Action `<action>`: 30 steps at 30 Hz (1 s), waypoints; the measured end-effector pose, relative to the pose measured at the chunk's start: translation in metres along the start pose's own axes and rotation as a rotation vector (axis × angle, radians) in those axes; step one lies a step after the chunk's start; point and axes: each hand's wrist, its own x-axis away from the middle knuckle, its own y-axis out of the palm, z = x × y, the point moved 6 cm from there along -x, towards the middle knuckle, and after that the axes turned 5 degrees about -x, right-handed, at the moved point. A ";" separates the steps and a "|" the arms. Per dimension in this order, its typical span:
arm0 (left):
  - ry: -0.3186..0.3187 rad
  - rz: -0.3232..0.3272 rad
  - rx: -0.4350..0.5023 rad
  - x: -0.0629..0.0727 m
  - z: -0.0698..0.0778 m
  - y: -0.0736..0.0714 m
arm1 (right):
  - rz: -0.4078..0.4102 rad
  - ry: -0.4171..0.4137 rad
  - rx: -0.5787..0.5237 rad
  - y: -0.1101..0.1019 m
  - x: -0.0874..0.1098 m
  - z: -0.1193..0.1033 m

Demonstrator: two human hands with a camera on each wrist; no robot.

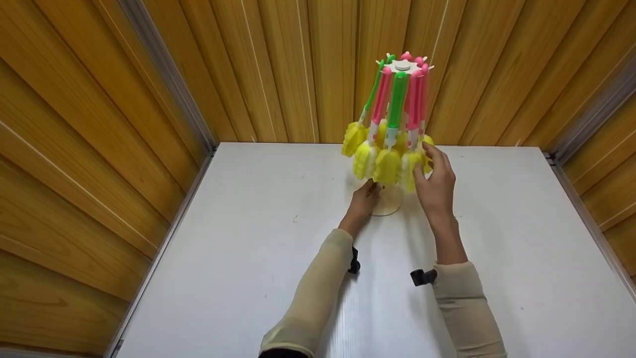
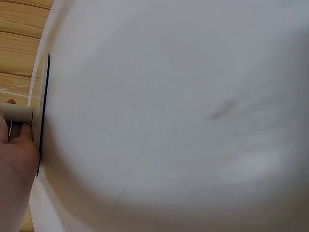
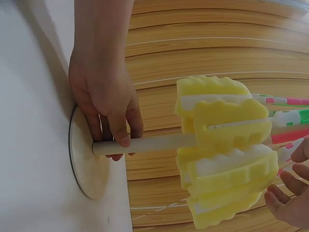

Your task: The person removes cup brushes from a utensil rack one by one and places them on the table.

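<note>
Sponge cup brushes with pink handles (image 1: 381, 97) and green handles (image 1: 396, 102) hang in a ring from the white notched top (image 1: 402, 66) of a stand. Their yellow sponge heads (image 3: 231, 121) point down. Below them, my left hand (image 1: 364, 201) grips the stand's cream pole (image 3: 157, 144), its fingers curled round it just above the round base (image 3: 89, 159). My right hand (image 1: 437, 181) is beside the right-hand sponges, thumb and fingers spread and slightly bent. In the right wrist view, no firm grip shows; whether its fingertips touch a sponge is unclear.
The stand is near the far edge of a white table (image 1: 238, 258). Wood-patterned walls (image 1: 278, 69) rise behind and at both sides, with metal strips (image 1: 169, 69) at the corners. A small black camera (image 1: 423, 277) is on the right wrist.
</note>
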 end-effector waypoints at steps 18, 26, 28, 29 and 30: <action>0.027 0.012 -0.018 0.001 0.001 -0.001 | -0.004 0.064 -0.065 0.015 -0.032 -0.002; 0.025 -0.022 0.013 0.002 0.001 -0.001 | 0.030 0.036 -0.067 0.016 -0.034 -0.003; 0.020 -0.032 0.022 0.003 0.000 -0.001 | 0.037 0.016 -0.065 0.016 -0.034 -0.004; 0.018 -0.034 0.027 0.003 0.000 -0.001 | 0.040 0.010 -0.063 0.015 -0.035 -0.004; 0.018 -0.034 0.029 0.003 0.000 -0.001 | 0.042 0.002 -0.058 0.015 -0.035 -0.005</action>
